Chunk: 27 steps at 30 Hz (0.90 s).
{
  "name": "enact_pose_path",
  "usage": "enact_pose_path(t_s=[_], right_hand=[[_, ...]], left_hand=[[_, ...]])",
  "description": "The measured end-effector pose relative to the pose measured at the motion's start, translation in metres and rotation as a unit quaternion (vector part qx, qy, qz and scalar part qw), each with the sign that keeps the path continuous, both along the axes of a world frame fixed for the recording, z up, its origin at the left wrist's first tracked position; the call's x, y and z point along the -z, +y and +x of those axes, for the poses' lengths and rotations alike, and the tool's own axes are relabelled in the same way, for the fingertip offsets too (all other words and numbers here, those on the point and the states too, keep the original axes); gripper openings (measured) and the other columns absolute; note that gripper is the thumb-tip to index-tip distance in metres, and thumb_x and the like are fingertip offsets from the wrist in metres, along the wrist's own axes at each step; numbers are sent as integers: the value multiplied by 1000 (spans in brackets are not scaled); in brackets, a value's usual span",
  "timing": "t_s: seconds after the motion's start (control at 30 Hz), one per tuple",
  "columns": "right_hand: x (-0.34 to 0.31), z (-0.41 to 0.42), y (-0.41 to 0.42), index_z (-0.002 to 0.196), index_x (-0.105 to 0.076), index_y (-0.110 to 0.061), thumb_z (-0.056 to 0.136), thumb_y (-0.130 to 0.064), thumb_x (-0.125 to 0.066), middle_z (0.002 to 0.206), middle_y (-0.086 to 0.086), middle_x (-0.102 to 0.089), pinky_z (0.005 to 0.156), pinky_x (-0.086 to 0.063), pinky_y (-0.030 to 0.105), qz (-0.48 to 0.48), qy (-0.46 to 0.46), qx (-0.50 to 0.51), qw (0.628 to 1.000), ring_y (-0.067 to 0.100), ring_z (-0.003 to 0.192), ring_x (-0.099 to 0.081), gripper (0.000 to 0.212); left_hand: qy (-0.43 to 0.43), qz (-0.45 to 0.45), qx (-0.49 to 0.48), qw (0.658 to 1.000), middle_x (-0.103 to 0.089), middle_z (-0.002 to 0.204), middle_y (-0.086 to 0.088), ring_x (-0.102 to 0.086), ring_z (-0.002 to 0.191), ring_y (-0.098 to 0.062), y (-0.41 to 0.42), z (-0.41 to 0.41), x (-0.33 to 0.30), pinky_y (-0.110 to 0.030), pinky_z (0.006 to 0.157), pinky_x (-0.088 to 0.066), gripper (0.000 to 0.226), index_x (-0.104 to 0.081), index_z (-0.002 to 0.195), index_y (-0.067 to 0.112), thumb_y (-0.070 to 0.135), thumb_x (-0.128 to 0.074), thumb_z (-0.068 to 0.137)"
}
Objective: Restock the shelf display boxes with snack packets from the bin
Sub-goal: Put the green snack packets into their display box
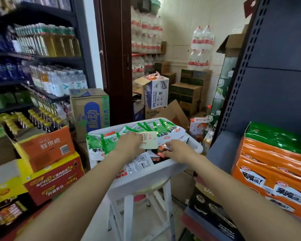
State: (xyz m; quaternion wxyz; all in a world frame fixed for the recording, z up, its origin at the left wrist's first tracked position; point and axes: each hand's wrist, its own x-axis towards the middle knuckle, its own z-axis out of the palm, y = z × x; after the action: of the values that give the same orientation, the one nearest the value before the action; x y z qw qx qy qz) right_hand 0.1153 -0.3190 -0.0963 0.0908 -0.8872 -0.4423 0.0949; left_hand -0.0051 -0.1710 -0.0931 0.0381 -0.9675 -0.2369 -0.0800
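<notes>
Grip, left hand point(129, 145): fingers curled over the near edge of a flat cream-white snack packet with red print point(149, 140), holding it on top of the pile. Grip, right hand point(178, 151): fingers bent down into the red-and-black packets point(161, 151) at the bin's near right; whether it has pinched one I cannot tell, as the fingertips are buried.

Judgement on the step in hand: picking stock out of the bin. To do it well, gather packets of one kind at a time, stack them flat and facing the same way, and lift a modest bundle, so nothing slides off over the rim.

The packets are small, flat, glossy pouches. Green-and-white packets point(101, 145) lie across the left and far side, red-and-black ones sit lower down, and one pouch shows its printed white back point(139, 164) near the front. They look slippery and loosely heaped.

They lie in a white rectangular plastic bin point(151, 178), which rests on a white wooden stool point(129, 211) in the aisle. To the right a dark shelf holds orange-and-green bagged snack packs point(274, 164). To the left stand drink shelves point(42, 66) and stacked cartons point(47, 150).
</notes>
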Motion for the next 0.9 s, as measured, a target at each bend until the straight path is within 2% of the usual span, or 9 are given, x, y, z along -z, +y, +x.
enact_pose_path(t_s=[0.2,0.3,0.4,0.5,0.57,0.67,0.73,0.8,0.9], right_hand=[[-7,-3,5,144,-34,-17,94,-33,-52,137,13,-48,98,-41,38,25,5,19,999,30,122,-48,55],[-5,-6,13,143,-34,-20,94,-34,-53,137,16,-45,99,-41,42,68,14,32,997,34,122,-46,55],[0,-12,19,144,-34,-16,96,-24,-50,146,14,-35,107,-34,44,104,-9,2,995,32,133,-33,51],[2,-17,24,149,-25,-18,97,-21,-50,159,4,-10,115,-22,39,82,-47,-68,993,24,145,-12,59],[3,-17,30,149,-25,-17,98,-18,-48,160,4,-6,116,-19,40,25,-92,-112,989,23,147,-6,56],[3,-18,37,138,-42,-9,98,-16,-45,152,9,-31,110,-29,42,-13,-142,-122,982,25,144,-19,40],[-1,-21,37,126,-52,-7,96,-13,-46,145,10,-42,103,-35,38,2,-172,-98,980,21,141,-27,31],[-4,-23,35,135,-45,-7,94,-6,-46,150,7,-35,103,-35,34,22,-177,-114,977,18,142,-26,40],[-9,-25,31,134,-42,-13,93,0,-43,143,5,-41,93,-40,36,11,-134,-159,978,25,131,-40,43]], left_hand=[[-183,-93,31,978,-68,92,-9,-60,80,-28,-6,-24,-4,-33,61,-42,28,-62,114,15,24,-41,99],[-226,-124,43,965,-58,72,-3,-50,65,-23,-6,-37,-5,-32,52,-29,24,-64,108,15,17,-42,98],[-283,-183,44,940,-53,64,1,-49,60,-19,-6,-45,-6,-33,53,-29,20,-62,95,18,16,-42,99],[-359,-250,25,899,-55,67,3,-49,62,-14,-5,-49,-10,-33,59,-34,24,-55,81,20,17,-41,100],[-406,-295,24,865,-50,65,7,-45,60,-6,-6,-50,-18,-24,56,-35,30,-49,73,22,15,-40,100],[-438,-371,10,819,-61,84,9,-55,78,2,-4,-48,-26,-5,59,-41,21,-57,94,16,17,-38,102],[-448,-395,-12,802,-65,98,2,-61,89,-9,1,-47,-25,-15,69,-48,21,-58,104,15,19,-37,102],[-455,-408,-34,791,-65,102,-2,-62,94,-15,5,-46,-22,-27,75,-50,22,-58,105,13,19,-37,102],[-467,-416,-59,778,-63,103,-2,-58,91,-13,5,-47,-19,-23,69,-47,26,-58,112,7,17,-37,102]])
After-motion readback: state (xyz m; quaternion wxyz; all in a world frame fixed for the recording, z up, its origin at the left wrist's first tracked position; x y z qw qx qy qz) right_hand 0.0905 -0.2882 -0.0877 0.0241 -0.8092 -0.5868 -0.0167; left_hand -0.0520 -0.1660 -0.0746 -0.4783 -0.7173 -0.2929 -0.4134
